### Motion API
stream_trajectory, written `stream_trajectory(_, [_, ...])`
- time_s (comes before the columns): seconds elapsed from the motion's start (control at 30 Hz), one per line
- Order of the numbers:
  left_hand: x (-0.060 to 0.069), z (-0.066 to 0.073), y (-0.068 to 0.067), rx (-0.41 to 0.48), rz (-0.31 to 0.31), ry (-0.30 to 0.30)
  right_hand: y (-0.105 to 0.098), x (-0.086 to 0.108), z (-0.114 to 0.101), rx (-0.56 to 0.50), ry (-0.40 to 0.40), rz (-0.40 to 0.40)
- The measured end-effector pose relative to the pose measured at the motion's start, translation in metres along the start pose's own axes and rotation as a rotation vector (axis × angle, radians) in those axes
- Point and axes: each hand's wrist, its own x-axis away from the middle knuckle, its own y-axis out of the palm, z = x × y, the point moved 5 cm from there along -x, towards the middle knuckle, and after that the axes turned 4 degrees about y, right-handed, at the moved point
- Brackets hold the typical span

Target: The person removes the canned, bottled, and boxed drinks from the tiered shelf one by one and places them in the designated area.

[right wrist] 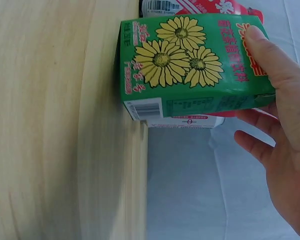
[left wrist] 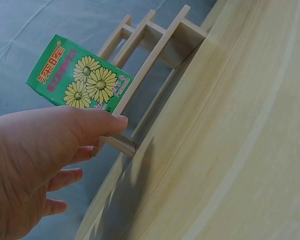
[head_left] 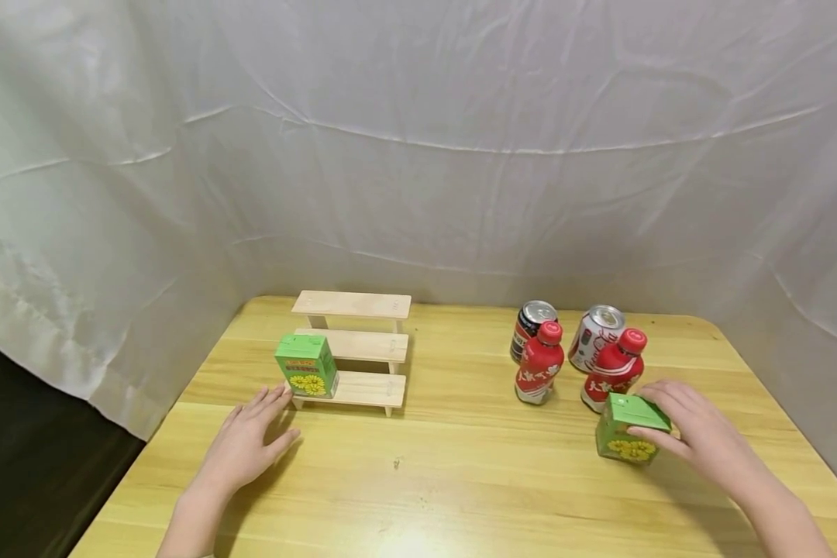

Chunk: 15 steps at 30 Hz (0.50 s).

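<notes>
A green drink carton (head_left: 306,367) with yellow flowers stands upright at the left end of the lowest step of a small wooden three-step rack (head_left: 363,389). My left hand (head_left: 246,443) is beside that end, fingers loosely extended and holding nothing; whether the fingertips touch the rack is hard to tell. At the right, my right hand (head_left: 694,428) grips a second green drink carton (right wrist: 190,65) near its top, thumb on the flowered face. That carton is low over the table, just in front of a red bottle (head_left: 615,368); the right wrist view hides part of the bottle behind it.
Another red bottle (head_left: 539,364) stands left of the first. Behind the bottles are a black can (head_left: 523,335) and a silver-and-red cola can (head_left: 593,341). Everything is on a wooden table (head_left: 460,465), with pale cloth (head_left: 502,194) hanging behind and at the sides.
</notes>
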Motion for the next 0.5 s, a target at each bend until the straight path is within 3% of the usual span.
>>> stream_trajectory(0.33, [0.0002,0.0011,-0.0007,-0.002,-0.001,-0.002,-0.0004,0.0039,0.0033,-0.026,0.045,-0.038])
stream_trajectory(0.5, [0.0002,0.0013,-0.0006,-0.005,-0.001,0.002,-0.0044,0.0032,0.0030,0.014,0.034,-0.009])
